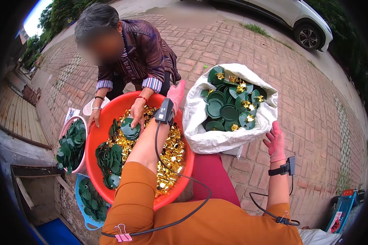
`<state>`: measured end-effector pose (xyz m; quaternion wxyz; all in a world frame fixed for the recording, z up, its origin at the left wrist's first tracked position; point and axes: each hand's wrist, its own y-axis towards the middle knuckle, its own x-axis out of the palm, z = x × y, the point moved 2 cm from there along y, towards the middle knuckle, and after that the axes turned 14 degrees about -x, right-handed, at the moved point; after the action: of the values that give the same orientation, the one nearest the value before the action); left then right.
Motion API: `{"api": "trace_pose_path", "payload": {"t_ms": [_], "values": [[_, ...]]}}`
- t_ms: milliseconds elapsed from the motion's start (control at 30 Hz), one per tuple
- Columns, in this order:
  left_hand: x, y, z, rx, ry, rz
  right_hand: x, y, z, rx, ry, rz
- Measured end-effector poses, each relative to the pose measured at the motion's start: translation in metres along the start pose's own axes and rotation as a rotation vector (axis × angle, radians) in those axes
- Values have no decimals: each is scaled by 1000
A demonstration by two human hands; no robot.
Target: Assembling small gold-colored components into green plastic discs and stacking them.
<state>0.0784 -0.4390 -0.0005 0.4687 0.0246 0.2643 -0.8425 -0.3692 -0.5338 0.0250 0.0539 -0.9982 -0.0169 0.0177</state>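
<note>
My left hand [176, 95], in a pink glove, reaches past the far right rim of a red basin [95, 141]. Its fingers look stretched out and I see nothing in them; a black wrist device hides part of the palm. Gold pieces [170, 157] and stacks of green discs [108, 159] fill the basin. To its right stands a white woven sack [216, 143], its mouth wide, holding green discs [228, 112] with gold pieces among them. Beside the sack's right edge, my gloved right hand [276, 143] is open, fingertips near or against the fabric.
Opposite me, a co-worker [141, 45] bends over the basin with discs in one hand. A pink tub [83, 157] and a blue basket [81, 199], both with green discs, stand at left. Cables run along my arms. A white car [290, 16] is parked on the far right.
</note>
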Motion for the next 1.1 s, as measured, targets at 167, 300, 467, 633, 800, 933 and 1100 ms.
{"api": "trace_pose_path", "payload": {"t_ms": [167,300,467,633,800,933,1100], "values": [[49,13,4,-572,-468,-1012,35,11,6,32,255,-169],[60,40,19,-186,-156,-561,54,50,23,10,574,-71],[43,-3,166,270,-218,-281,-3,143,-33,-50,568,-60],[-3,-37,197,429,-167,-61,-14,134,-89,-52,697,-309],[-6,-88,260,505,-207,-29,-48,182,-124,-736,98,-282],[-21,-69,294,891,-298,-173,-55,130,-208,-476,564,-271],[-5,-44,208,539,-385,-207,-49,107,-119,-214,675,-219]]}}
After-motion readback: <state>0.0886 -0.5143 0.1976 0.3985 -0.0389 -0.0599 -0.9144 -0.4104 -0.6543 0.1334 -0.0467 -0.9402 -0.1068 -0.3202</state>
